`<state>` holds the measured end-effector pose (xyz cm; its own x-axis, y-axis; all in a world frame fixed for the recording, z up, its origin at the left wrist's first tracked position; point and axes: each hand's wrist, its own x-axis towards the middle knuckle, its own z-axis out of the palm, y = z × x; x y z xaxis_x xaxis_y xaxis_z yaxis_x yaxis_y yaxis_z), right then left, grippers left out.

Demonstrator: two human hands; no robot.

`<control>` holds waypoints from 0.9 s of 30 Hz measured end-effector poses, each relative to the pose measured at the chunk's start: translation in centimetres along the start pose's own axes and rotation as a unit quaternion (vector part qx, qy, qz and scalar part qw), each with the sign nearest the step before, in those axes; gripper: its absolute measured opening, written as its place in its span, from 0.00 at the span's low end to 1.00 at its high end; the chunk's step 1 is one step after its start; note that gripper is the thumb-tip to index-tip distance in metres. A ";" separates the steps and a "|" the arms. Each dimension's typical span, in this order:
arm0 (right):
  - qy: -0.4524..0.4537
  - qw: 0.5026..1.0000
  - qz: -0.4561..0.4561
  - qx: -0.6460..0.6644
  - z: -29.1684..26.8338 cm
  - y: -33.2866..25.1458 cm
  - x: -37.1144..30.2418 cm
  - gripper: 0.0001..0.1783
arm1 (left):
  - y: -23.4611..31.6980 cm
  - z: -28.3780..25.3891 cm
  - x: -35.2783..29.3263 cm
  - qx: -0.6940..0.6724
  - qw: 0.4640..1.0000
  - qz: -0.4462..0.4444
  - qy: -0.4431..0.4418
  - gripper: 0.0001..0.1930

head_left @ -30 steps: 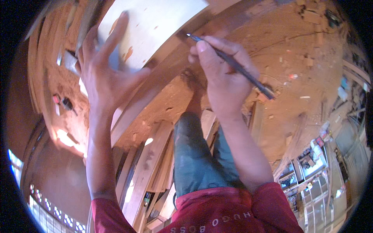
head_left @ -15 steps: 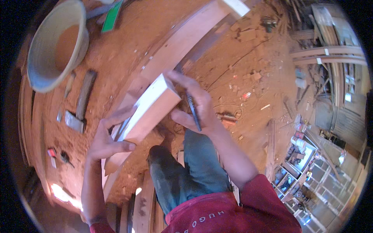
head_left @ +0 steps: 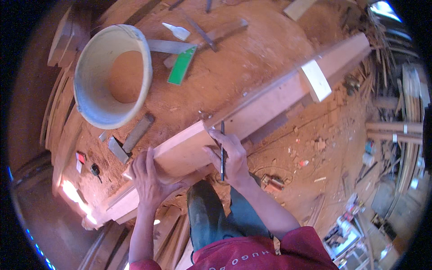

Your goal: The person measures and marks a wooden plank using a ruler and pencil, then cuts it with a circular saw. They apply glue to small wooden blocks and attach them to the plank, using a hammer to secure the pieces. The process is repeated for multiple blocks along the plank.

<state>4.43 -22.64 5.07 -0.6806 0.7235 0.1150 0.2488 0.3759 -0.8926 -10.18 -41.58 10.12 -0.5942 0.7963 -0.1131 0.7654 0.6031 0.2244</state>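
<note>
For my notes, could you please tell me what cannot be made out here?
- Head view: underside of the wooden block, hidden by the block itself.
- Head view: palm of the left hand, hidden by its back.
- Head view: any marks by the writing tool, too small to tell.
- Head view: red shirt, cut off by the lower edge.

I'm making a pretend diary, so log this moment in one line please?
left hand: on wooden block | right hand: holding dark pencil-like stick | under block: long beam
</note>
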 end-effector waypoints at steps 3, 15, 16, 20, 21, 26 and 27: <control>-0.069 0.998 0.004 0.002 -0.6 0.9 1.9 0.17 | -1.0 1.1 1.5 0.028 0.997 -0.044 -0.065 0.71; 0.021 0.991 -0.079 -0.110 6.0 3.0 19.4 0.21 | 4.9 5.1 1.7 -0.147 0.989 -0.010 -0.006 0.60; 0.018 1.000 -0.023 -0.011 7.0 3.0 19.3 0.22 | 4.8 5.4 1.4 -0.158 0.987 -0.010 0.005 0.60; 0.027 0.966 0.105 0.236 8.1 3.1 18.7 0.25 | 4.0 5.5 1.4 -0.180 0.983 0.011 -0.026 0.60; 0.034 0.958 0.109 0.262 7.5 3.2 18.5 0.25 | 4.0 5.5 1.6 -0.177 0.983 0.013 -0.040 0.61; 0.089 0.988 0.003 0.123 0.4 -1.0 13.0 0.19 | 4.9 4.3 1.5 -0.265 0.963 -0.014 0.040 0.59; 0.123 0.985 0.017 0.116 -0.7 -2.2 10.5 0.18 | 5.8 4.1 1.0 -0.317 0.945 -0.026 0.079 0.57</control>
<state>-2.78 -15.46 8.53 -0.4795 0.8628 0.1599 0.0858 0.2274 -0.9700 -5.33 -37.14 7.32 -0.6955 0.7185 -0.0049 0.4620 0.4526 0.7627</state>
